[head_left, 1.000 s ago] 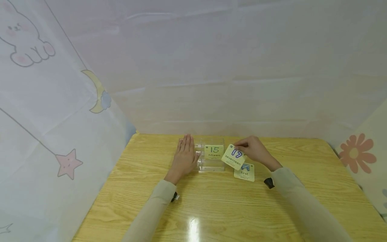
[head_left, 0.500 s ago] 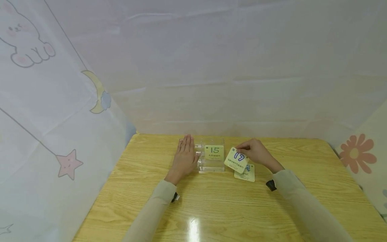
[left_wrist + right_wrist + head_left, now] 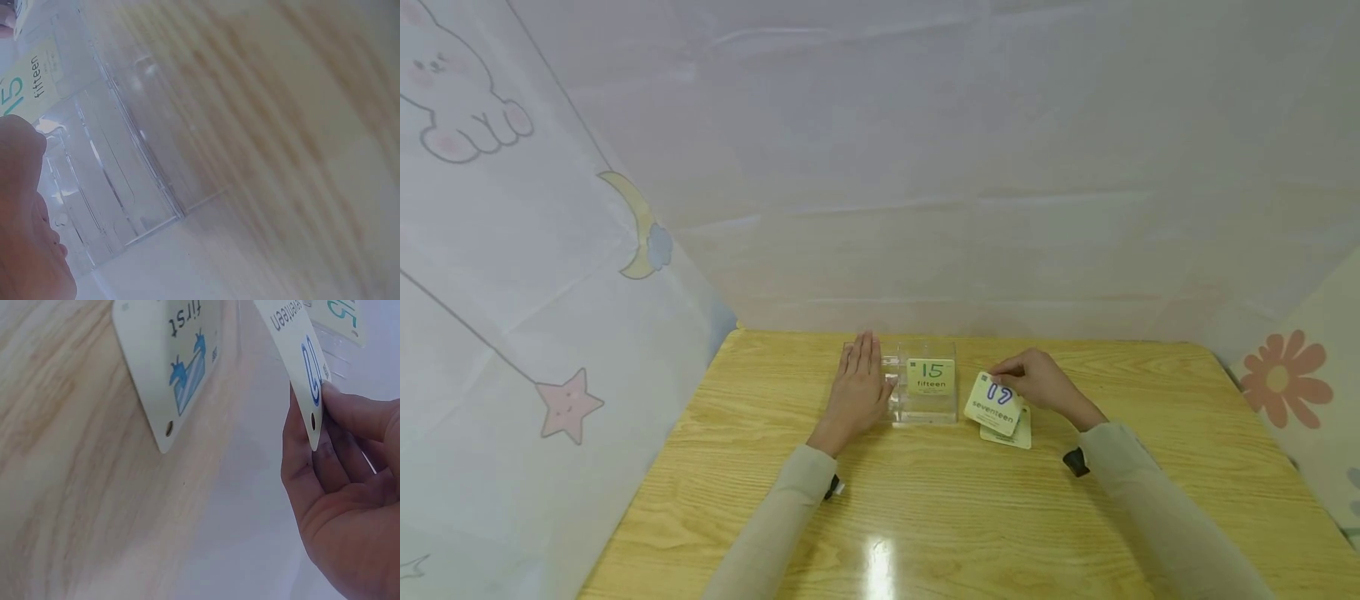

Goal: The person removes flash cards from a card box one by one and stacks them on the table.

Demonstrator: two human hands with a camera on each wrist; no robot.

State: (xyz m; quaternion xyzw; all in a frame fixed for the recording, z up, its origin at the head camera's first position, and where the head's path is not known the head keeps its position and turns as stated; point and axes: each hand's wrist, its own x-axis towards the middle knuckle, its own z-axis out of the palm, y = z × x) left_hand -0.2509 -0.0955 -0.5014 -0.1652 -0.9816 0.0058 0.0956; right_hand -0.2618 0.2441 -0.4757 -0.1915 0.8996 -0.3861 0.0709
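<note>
While the left hand (image 3: pixel 853 396), straight-fingered, rests on the clear holder (image 3: pixel 928 408), the right hand (image 3: pixel 1037 381) pinches the "seventeen" card (image 3: pixel 994 407) above the counter (image 3: pixel 940 508), near the "first" card (image 3: pixel 181 356): apparently card positioning, next needing a steady pinch.

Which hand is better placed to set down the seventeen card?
Probably the right hand: it pinches the seventeen card, near the first card. The left hand rests on the clear holder, farther from the seventeen card.
</note>
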